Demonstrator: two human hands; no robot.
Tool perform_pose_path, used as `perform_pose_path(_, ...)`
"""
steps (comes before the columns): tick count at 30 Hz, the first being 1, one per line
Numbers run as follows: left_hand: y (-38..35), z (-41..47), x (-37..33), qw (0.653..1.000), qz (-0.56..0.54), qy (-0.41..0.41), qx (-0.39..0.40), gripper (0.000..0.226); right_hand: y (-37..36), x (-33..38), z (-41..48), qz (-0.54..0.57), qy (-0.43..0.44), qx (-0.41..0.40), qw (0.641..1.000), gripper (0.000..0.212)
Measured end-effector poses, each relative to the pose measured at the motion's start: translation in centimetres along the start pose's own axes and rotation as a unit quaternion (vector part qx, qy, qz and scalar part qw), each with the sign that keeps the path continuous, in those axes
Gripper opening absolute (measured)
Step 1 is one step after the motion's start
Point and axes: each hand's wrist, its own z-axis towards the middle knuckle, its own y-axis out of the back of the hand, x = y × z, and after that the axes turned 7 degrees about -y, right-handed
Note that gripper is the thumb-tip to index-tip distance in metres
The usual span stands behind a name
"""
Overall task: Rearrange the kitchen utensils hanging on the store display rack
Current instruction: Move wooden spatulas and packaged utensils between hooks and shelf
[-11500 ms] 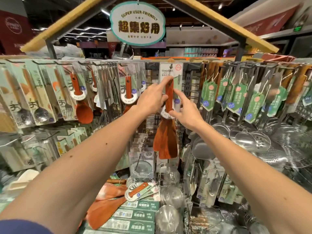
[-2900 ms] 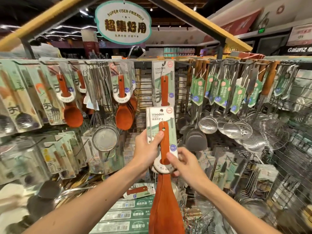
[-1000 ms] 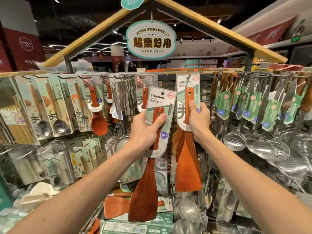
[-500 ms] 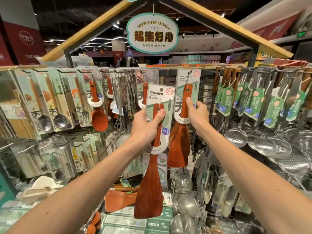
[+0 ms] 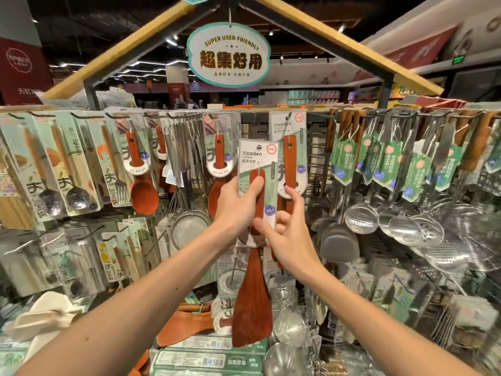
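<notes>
My left hand (image 5: 235,210) grips a wooden turner (image 5: 252,302) by its handle, thumb over its white "Wooden" card. The turner hangs upright from that hand in front of the display rack (image 5: 406,114), blade down. My right hand (image 5: 291,240) is at the card's lower right, thumb pressed on the front of the handle and fingers curled at the card's edge. Its index finger points up and touches the bottom of a second carded wooden turner (image 5: 289,158), which hangs on a hook just right of the held one.
Carded wooden spoons (image 5: 143,191) hang on the left, with whisks and a mesh strainer (image 5: 189,229) between. Steel skimmers (image 5: 360,218) and a dark spatula (image 5: 339,245) hang on the right. Loose wooden turners (image 5: 184,324) lie on the shelf below. A sign (image 5: 229,55) hangs overhead.
My right hand has left the hanging turner's handle and dropped to the lower edge of the turner in my left hand. The left hand keeps the same grip.
</notes>
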Motion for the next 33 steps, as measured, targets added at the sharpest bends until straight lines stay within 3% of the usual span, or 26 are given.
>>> perform_pose_path(3,-1.2,0.4,-0.8,0.998,0.061,-0.032,-0.012,0.023,0.6,0.3,0.3,-0.022,0.033,-0.038,0.998,0.073)
perform_pose_path(7,-1.9,1.5,-2.1,0.982,0.122,-0.14,0.013,0.069,1.7,1.1,0.8,-0.049,0.066,-0.075,0.994,0.068)
perform_pose_path(9,-2.3,2.2,-2.9,0.957,0.197,-0.21,0.035,0.064,2.3,1.6,1.5,-0.075,0.087,-0.098,0.988,0.069)
perform_pose_path(12,-2.9,3.4,-4.0,0.929,0.268,-0.251,0.039,0.043,3.1,2.8,2.5,-0.106,0.105,-0.117,0.982,0.069)
perform_pose_path(23,-3.9,6.5,-4.7,0.917,0.313,-0.245,0.031,0.038,4.7,4.5,5.1,-0.155,0.088,-0.114,0.977,0.062)
perform_pose_path(33,-3.8,8.9,-2.9,0.882,0.398,-0.225,0.114,0.049,5.3,3.0,7.2,-0.213,0.062,-0.106,0.969,0.057)
